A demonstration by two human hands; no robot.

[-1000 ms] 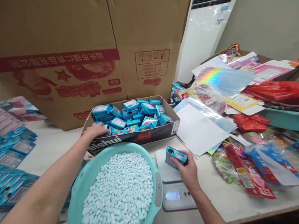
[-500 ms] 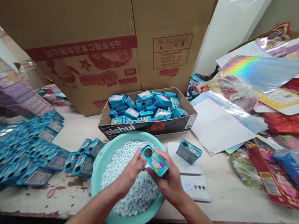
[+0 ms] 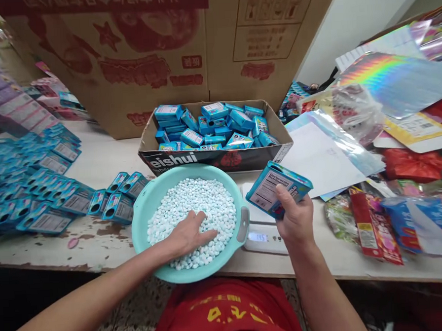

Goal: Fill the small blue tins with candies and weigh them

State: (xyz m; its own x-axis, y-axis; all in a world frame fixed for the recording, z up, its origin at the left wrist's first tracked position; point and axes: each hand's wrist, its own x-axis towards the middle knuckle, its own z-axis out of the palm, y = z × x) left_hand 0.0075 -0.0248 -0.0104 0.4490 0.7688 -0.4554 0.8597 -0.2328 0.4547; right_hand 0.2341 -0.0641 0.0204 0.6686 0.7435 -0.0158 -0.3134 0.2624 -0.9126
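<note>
My left hand rests on the small pale candies in a teal basin, palm down with its fingers spread. To the right, my right hand grips a blue box by its lower right side, above a white scale. The box shows a white label panel. Whether a second blue box still stands on the scale behind it, I cannot tell.
Behind the basin stands an open carton of blue boxes, before a large brown carton. Rows of blue boxes with round holes fill the left. Sheets and colourful packets lie at right.
My hands have parted: the left went down onto the candies, the right moved right with a blue box over the scale. The view has tilted downward, showing a red shirt.
</note>
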